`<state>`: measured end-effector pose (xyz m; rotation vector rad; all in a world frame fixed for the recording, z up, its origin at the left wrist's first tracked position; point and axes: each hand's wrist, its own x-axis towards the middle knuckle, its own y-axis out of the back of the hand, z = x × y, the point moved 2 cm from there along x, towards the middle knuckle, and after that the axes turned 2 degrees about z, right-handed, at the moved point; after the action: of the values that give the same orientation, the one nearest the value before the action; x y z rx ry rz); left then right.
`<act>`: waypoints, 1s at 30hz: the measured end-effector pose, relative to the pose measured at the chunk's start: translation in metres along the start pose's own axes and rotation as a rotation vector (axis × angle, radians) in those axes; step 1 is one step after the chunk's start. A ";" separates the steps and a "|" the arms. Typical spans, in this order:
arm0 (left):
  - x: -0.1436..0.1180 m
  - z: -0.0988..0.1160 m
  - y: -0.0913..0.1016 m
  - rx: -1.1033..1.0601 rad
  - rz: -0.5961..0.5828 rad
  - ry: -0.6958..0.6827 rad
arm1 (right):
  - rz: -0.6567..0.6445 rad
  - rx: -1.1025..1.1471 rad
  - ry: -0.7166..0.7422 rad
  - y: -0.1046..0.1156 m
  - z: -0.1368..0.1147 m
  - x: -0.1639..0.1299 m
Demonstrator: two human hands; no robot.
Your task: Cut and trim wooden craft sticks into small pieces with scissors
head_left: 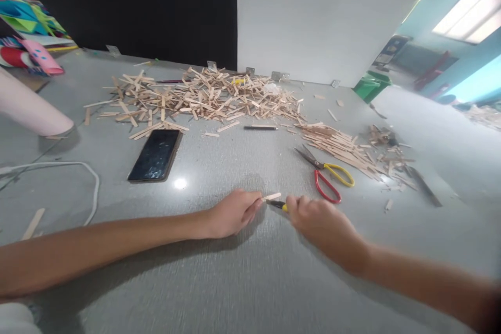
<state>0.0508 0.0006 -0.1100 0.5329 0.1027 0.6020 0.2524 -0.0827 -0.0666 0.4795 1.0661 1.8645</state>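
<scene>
Scissors (326, 173) beside stick pile (344, 148)

Pale wood, grey table, red and yellow handles

The short stick (271, 197) pinched in the left hand (230, 214) is pale cream; the tool (278, 205) in the right hand (319, 224) shows yellow and black. Just beyond the right hand, the scissors (326, 173) have one red and one yellow handle. Beyond the left hand lies a black phone (155, 155). The table (219, 282) is speckled grey, the far stick heap (203, 96) light tan.
</scene>
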 end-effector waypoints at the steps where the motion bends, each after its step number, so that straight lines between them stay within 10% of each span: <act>1: 0.000 -0.001 0.000 0.001 -0.003 -0.003 | -0.008 -0.011 -0.022 0.006 -0.009 -0.002; 10: 0.001 -0.005 0.001 -0.008 0.003 0.020 | -0.040 0.083 0.124 -0.007 0.031 0.016; 17: -0.002 -0.013 -0.001 -0.071 -0.015 0.060 | -0.102 0.063 0.043 0.027 -0.005 0.012; 23: 0.000 -0.013 -0.001 -0.094 -0.004 0.093 | -0.087 0.112 0.112 -0.002 0.031 0.023; 30: 0.001 -0.015 0.000 -0.109 -0.006 0.085 | -0.095 0.093 0.082 0.022 0.009 0.018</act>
<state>0.0479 0.0077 -0.1227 0.4017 0.1511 0.6209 0.2378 -0.0678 -0.0456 0.4021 1.2136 1.7696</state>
